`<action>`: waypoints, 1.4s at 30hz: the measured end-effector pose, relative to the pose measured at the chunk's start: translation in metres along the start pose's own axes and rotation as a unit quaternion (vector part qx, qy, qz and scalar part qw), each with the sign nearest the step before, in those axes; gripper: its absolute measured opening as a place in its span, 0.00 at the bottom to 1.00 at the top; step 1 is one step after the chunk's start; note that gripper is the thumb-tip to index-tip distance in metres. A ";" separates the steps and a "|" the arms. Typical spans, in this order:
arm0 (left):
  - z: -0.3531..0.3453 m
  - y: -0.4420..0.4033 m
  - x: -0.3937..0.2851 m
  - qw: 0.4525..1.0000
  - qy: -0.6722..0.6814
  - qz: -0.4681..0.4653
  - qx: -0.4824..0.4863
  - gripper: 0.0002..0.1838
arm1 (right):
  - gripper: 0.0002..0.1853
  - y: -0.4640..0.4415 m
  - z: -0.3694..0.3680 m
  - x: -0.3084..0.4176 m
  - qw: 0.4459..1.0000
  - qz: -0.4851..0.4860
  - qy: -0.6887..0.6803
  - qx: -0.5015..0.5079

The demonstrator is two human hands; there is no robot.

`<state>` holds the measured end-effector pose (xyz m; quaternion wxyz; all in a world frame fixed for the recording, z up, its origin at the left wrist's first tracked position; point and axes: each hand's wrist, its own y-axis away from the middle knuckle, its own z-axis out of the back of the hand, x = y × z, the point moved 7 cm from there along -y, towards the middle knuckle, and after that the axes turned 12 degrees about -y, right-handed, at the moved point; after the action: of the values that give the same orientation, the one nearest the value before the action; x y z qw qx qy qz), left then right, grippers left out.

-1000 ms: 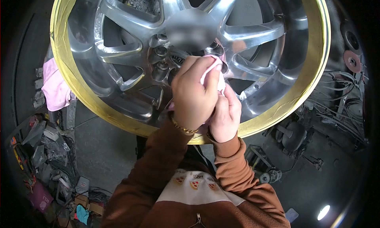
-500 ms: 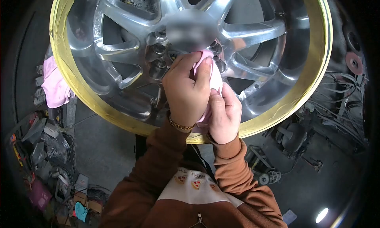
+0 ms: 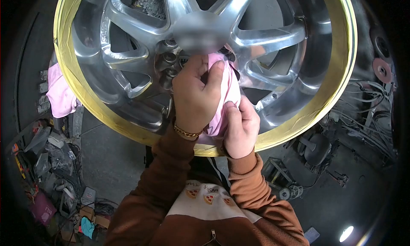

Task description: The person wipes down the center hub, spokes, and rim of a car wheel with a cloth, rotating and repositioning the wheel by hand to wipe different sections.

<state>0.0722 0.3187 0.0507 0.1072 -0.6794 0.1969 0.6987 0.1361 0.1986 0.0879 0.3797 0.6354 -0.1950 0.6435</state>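
A polished metal wheel rim [image 3: 273, 40] fills the upper view, with yellow masking tape [image 3: 106, 121] round its outer edge. Over the lug holes below the blurred hub, both hands grip a pink cloth [image 3: 229, 88]. My left hand [image 3: 195, 90], with a chain bracelet at the wrist, pinches the cloth's upper end near the hub, fingers curled. Lower and to the right, my right hand [image 3: 241, 124] has its thumb and fingers closed on the cloth's edge. Part of the cloth is hidden behind my hands.
Another pink cloth [image 3: 60, 91] hangs at the left beside the rim. Tools, boxes and bags clutter the lower left floor, with a teal cloth [image 3: 87, 227] among them. Coiled hoses [image 3: 369, 92] and a pink disc [image 3: 382, 70] lie at right; a dark stool-like object [image 3: 317, 148] stands below.
My left hand has shifted slightly left and down, and more of the cloth shows stretched between the hands. My right hand keeps its hold, a touch lower.
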 end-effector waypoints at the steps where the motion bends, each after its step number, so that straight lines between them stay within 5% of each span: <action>1: 0.000 0.000 0.001 1.000 -0.001 0.004 -0.004 0.06 | 0.06 0.001 0.001 0.000 1.000 -0.005 0.014 -0.003; 11: -0.002 -0.003 -0.010 0.998 -0.069 -0.001 -0.007 0.06 | 0.04 0.001 0.000 -0.004 1.000 -0.001 0.003 -0.009; 16: -0.001 0.003 -0.022 0.972 -0.201 -0.080 -0.091 0.07 | 0.05 -0.001 0.002 -0.006 0.999 0.015 0.036 0.000; 22: -0.001 0.003 0.000 0.997 -0.030 -0.057 -0.043 0.07 | 0.06 0.000 0.000 -0.004 1.000 0.013 0.004 -0.003; 32: -0.002 -0.004 -0.002 0.997 -0.082 -0.014 -0.003 0.05 | 0.07 -0.002 0.001 -0.003 1.000 0.000 -0.005 -0.004; 38: 0.004 0.001 -0.010 0.982 -0.103 -0.094 -0.124 0.03 | 0.07 -0.002 0.000 -0.006 1.000 0.014 -0.022 -0.013; 42: 0.001 -0.004 -0.002 0.995 -0.081 -0.044 -0.043 0.02 | 0.08 0.000 0.002 -0.007 1.000 0.012 -0.008 -0.003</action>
<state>0.0725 0.3229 0.0520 0.1245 -0.6322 0.1273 0.7540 0.1372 0.1955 0.0812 0.3727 0.6368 -0.2073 0.6424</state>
